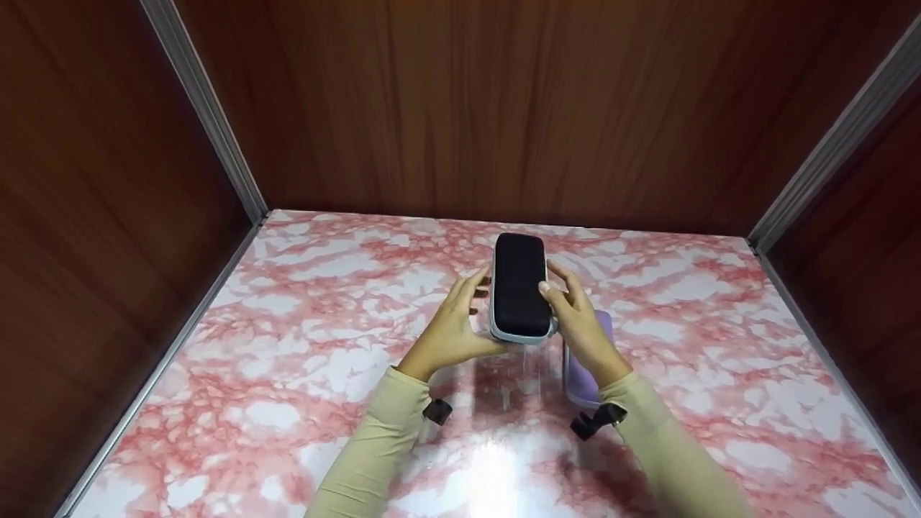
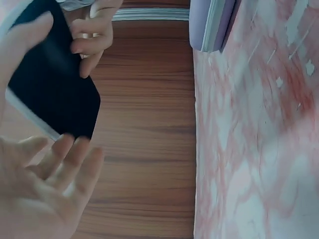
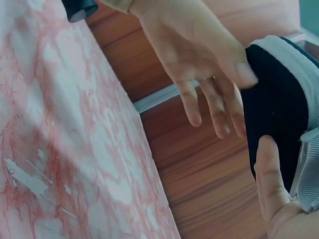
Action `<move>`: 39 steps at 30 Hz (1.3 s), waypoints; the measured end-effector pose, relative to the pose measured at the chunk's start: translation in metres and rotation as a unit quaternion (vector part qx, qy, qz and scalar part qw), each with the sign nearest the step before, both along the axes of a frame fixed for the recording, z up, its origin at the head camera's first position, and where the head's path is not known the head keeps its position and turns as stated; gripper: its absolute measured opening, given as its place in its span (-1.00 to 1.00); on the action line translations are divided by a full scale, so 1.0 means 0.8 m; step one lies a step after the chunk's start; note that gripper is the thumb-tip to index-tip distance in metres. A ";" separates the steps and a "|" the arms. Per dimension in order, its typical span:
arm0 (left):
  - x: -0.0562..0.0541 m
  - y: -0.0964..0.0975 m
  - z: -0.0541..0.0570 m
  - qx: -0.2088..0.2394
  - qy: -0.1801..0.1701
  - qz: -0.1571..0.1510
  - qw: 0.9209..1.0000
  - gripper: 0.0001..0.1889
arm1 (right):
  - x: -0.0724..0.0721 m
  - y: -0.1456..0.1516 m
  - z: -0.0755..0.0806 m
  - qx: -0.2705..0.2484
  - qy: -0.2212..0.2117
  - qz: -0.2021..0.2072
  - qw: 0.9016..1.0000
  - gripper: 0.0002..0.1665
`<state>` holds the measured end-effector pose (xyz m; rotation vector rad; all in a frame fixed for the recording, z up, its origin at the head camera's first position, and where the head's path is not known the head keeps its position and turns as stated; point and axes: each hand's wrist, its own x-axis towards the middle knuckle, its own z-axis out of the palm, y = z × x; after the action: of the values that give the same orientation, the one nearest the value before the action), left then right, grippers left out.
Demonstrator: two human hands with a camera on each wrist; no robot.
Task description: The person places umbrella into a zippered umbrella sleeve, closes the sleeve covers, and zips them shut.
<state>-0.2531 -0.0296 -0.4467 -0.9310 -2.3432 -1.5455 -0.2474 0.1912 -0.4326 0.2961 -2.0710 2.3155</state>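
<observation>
A black oblong case (image 1: 519,288) with a pale blue-white band round its side is held up above the table. My right hand (image 1: 581,327) grips its right side, the thumb lying on the black face. Around the left side spreads my left hand (image 1: 455,327), its thumb by the near end. In the right wrist view the left hand (image 3: 199,59) has loose, spread fingers, and its thumb touches the edge of the black face (image 3: 276,109). A grey ribbed strap (image 3: 311,169) shows on the case's side. Partly hidden under the right forearm lies a purple case (image 1: 581,378).
The tabletop (image 1: 288,360) has a red and white marbled pattern. Dark wood panels (image 1: 460,108) rise at the back and on both sides, joined by metal corner strips (image 1: 209,108). Small black cameras (image 1: 437,411) sit at both wrists.
</observation>
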 end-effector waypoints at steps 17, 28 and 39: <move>-0.001 -0.002 0.010 0.127 -0.233 -0.041 0.963 -0.16 | 0.000 0.005 -0.010 0.057 -0.007 0.006 0.998 -0.30; 0.000 0.002 -0.003 0.161 -0.277 -0.038 0.947 -0.17 | -0.001 0.002 -0.020 0.128 -0.052 0.008 0.990 -0.28; -0.001 0.002 -0.022 0.133 -0.300 -0.035 0.944 -0.19 | 0.003 0.001 -0.036 0.258 -0.052 0.013 0.965 -0.21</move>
<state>-0.2536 -0.0277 -0.4646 -0.5294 -2.3683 -2.3735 -0.2447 0.1919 -0.4611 0.2089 -2.7116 1.7939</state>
